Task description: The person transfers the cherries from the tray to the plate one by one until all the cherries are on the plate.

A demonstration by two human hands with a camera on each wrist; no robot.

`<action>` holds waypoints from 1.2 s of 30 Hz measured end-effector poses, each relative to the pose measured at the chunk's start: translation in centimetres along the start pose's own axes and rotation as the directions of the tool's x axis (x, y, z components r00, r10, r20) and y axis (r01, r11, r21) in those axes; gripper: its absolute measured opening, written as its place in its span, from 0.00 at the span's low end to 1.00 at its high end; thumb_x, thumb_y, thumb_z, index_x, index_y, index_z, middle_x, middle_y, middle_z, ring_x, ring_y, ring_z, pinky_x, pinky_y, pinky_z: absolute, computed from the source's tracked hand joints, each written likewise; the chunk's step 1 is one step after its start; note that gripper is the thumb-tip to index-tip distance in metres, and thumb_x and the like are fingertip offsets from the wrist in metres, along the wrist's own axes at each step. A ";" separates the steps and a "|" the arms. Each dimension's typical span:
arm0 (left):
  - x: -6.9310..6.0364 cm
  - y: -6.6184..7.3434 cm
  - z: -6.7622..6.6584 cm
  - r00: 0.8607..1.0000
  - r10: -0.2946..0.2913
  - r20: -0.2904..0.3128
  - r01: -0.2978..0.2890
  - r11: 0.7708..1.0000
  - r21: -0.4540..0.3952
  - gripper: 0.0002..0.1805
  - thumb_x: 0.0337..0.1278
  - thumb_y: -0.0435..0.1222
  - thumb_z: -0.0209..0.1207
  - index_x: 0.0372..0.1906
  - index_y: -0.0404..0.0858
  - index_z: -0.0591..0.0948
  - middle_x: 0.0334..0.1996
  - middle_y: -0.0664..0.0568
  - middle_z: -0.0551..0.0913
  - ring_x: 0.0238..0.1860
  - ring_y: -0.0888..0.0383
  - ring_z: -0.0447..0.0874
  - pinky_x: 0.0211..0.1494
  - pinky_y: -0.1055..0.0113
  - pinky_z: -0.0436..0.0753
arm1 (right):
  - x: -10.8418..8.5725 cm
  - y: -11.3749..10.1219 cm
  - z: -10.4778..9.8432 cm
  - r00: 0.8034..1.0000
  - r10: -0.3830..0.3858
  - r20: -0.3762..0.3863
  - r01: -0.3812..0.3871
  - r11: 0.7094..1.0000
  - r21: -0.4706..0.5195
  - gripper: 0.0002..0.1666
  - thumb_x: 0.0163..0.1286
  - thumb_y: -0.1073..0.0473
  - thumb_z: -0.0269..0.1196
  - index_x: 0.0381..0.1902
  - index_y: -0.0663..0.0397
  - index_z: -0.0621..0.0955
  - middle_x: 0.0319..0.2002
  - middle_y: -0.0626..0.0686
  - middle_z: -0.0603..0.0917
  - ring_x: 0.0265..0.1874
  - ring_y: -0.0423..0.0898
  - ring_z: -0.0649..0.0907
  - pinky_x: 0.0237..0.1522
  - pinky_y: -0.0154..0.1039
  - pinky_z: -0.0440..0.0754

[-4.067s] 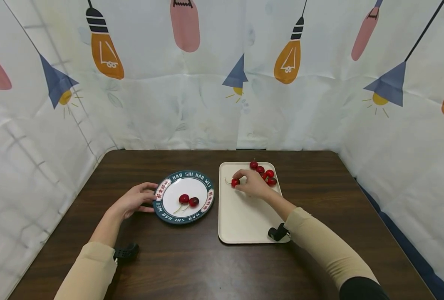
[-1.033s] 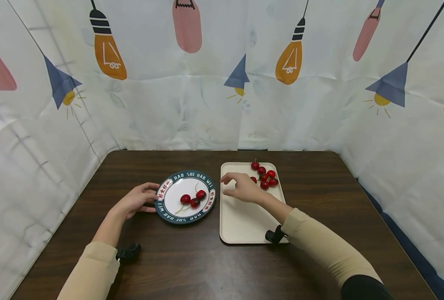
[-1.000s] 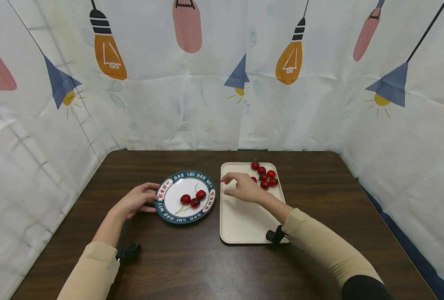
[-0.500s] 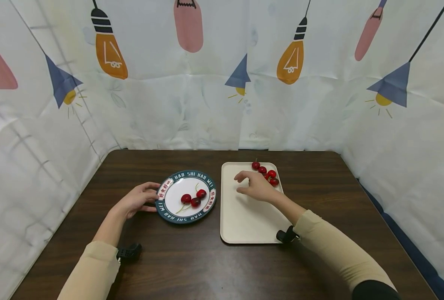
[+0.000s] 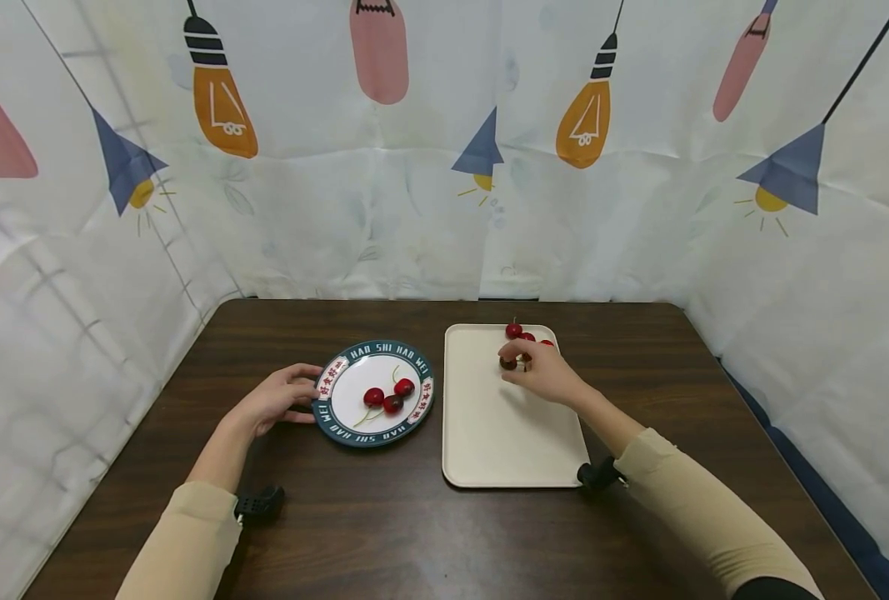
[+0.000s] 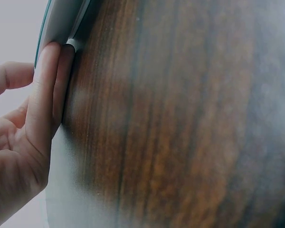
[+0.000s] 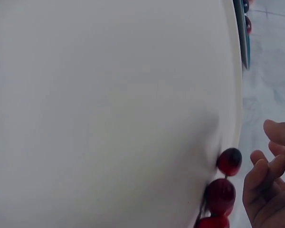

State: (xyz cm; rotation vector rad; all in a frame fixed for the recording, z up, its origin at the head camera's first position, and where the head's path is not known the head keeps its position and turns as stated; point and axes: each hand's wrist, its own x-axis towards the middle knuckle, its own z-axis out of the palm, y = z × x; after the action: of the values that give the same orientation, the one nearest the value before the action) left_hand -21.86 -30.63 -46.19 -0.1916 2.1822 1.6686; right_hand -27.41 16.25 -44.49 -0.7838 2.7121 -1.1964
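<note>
At the left, my left hand [image 5: 277,400] holds the rim of a round white plate [image 5: 345,414] with a dark green border. In the left wrist view its fingers [image 6: 42,80] lie along the plate's edge [image 6: 61,21]. Three cherries [image 5: 392,404] with stems rest on this plate. Over the cream tray [image 5: 504,450], thumb and forefinger of my right hand [image 5: 545,375] are on either side of a dark cherry [image 5: 507,363]. The right wrist view shows space between those fingertips and the nearest cherry [image 7: 229,161]. More cherries [image 5: 514,331] lie behind the hand, partly hidden.
Plate and tray stand side by side on a dark wooden table [image 5: 384,517], a narrow gap between them. A patterned white curtain [image 5: 414,233] hangs behind and at both sides. The right wristband [image 5: 597,473] is over the tray's front right corner.
A third cherry has come onto the plate since the first frame, when my right hand held one over the tray. The right hand has since moved rightward to the other cherries. The left hand stays put.
</note>
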 end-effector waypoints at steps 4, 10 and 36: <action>0.0 0.1 0.0 1.000 -0.008 -0.005 0.008 1.000 -0.002 0.30 0.76 0.31 0.52 0.76 0.31 0.59 0.58 0.34 0.72 0.47 0.50 0.81 0.47 0.54 0.89 | -0.7 0.6 -1.0 0.999 0.032 -0.022 -0.032 0.999 -0.012 0.20 0.66 0.61 0.72 0.55 0.58 0.83 0.48 0.56 0.86 0.41 0.54 0.82 0.40 0.44 0.79; 0.2 0.1 0.0 1.000 -0.007 -0.009 0.007 1.000 0.002 0.30 0.76 0.31 0.52 0.76 0.30 0.58 0.58 0.33 0.72 0.47 0.49 0.82 0.48 0.54 0.89 | -1.8 1.5 -2.3 0.995 0.076 -0.061 -0.076 0.997 0.005 0.20 0.68 0.61 0.71 0.56 0.59 0.83 0.50 0.56 0.86 0.47 0.54 0.80 0.44 0.47 0.80; 0.3 0.0 0.0 1.000 -0.017 -0.005 0.017 1.000 -0.004 0.31 0.76 0.33 0.53 0.77 0.32 0.58 0.60 0.33 0.71 0.48 0.47 0.81 0.49 0.54 0.88 | -3.1 5.0 -3.9 0.974 0.207 -0.093 -0.212 0.976 -0.045 0.23 0.69 0.60 0.70 0.59 0.60 0.81 0.55 0.62 0.82 0.32 0.51 0.76 0.30 0.42 0.77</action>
State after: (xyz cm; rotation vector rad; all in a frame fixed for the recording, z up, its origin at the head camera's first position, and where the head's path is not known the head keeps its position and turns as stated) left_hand -22.11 -30.64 -46.28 -0.2150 2.1750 1.6655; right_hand -27.89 23.22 -45.76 -0.4445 2.8221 -1.1401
